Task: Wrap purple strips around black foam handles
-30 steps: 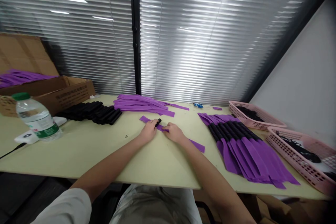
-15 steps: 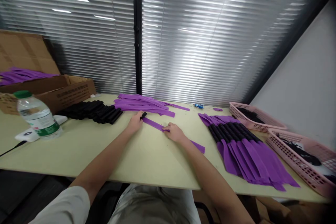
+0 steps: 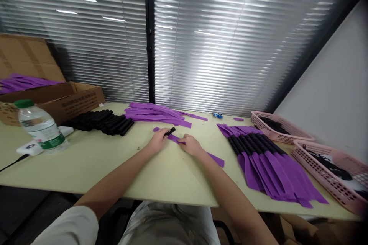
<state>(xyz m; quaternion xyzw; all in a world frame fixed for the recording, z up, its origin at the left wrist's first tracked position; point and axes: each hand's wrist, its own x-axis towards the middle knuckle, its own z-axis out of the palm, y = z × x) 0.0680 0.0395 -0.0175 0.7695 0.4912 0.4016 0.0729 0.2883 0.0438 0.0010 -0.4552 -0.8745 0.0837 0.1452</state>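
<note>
My left hand [image 3: 157, 141] is closed round a short black tube [image 3: 170, 131] near the middle of the table. Under it runs a flat purple strip [image 3: 216, 159], whose far-left end sticks out beyond the hand. Whether the strip passes through the tube or below it, I cannot tell. A little to the right, my right hand [image 3: 191, 146] pinches the same strip, and its tail comes out past the wrist. Behind my hands is a pile of loose purple strips [image 3: 156, 113]. More black tubes [image 3: 100, 121] lie heaped to the left.
Purple strips with black ribbed sleeves [image 3: 257, 143] lie side by side at the right, near two pink baskets [image 3: 304, 138] holding black items. A water bottle [image 3: 41, 126], a white device [image 3: 30, 148] and a cardboard box [image 3: 83, 99] stand left. A small blue object [image 3: 217, 115] is at the back.
My left hand has moved right along the purple strip with the black tube, closer to my right hand. The strip's left end now shows behind it. My right hand stays put.
</note>
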